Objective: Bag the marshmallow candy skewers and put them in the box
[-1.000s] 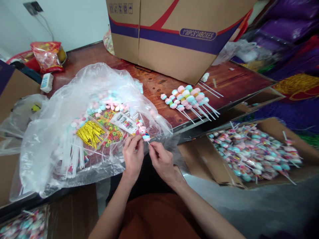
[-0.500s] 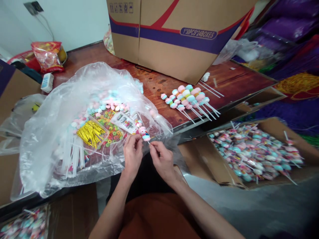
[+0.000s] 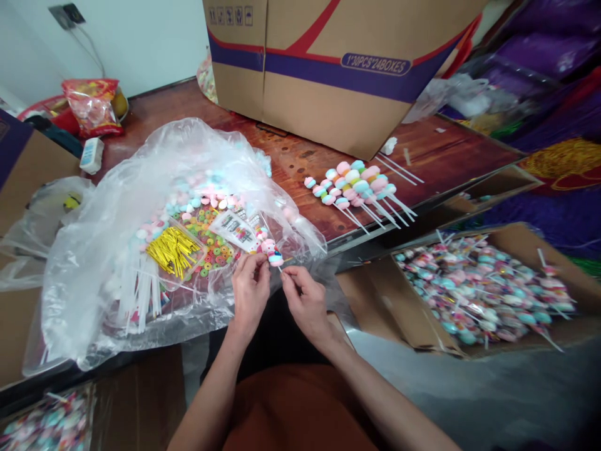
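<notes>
Low over the front edge of the plastic sheet is a marshmallow skewer [image 3: 274,257], pink, white and blue, tilted with its stick toward me. My right hand [image 3: 305,300] pinches the white stick between thumb and forefinger. My left hand [image 3: 250,285] is closed at the skewer's left side, its fingertips against the lower end; the exact grip is partly hidden. A thin golden strip shows just right of the marshmallows. Beyond my hands lie printed clear bags [image 3: 236,230], ring-shaped candies [image 3: 218,254], gold twist ties [image 3: 173,252] in a clear tray, and white sticks [image 3: 141,291].
Unwrapped marshmallow skewers [image 3: 352,185] lie in a group on the wooden table [image 3: 295,160], before a large carton [image 3: 328,81]. An open cardboard box [image 3: 413,326] of wrapped skewers stands lower right. A red snack bag [image 3: 91,105] sits at the back left.
The whole view has shifted very slightly to the right. Both hands keep their places at the skewer, and the golden strip beside it shows more clearly.
</notes>
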The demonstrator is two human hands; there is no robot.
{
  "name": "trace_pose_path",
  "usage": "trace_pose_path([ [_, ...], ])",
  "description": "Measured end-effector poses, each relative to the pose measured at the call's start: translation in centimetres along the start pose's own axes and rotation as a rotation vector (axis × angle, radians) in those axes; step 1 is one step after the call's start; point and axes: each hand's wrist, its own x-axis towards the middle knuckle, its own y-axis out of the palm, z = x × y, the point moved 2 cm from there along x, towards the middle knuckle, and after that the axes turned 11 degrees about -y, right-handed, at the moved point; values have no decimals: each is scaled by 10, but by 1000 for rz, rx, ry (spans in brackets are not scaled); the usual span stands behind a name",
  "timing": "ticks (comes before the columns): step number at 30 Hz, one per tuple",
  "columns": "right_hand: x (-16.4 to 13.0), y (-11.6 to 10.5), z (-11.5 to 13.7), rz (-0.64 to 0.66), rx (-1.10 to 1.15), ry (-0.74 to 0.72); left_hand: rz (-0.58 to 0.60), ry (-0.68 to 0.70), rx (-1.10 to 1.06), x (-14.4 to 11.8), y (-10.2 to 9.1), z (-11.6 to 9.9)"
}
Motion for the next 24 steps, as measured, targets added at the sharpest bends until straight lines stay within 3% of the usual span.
trace_pose_path([
  [5,-1,0,0,13,8,1,-41,51,75,1,1,-4],
  [13,-3,2,-2,30,24,17,-53,1,107,-1,4,0],
  [19,-3,1,-5,28,29,32,25,1,41,1,1,1],
  [24,-4,1,-5,36,28,53,23,13,31,-1,-1,1],
])
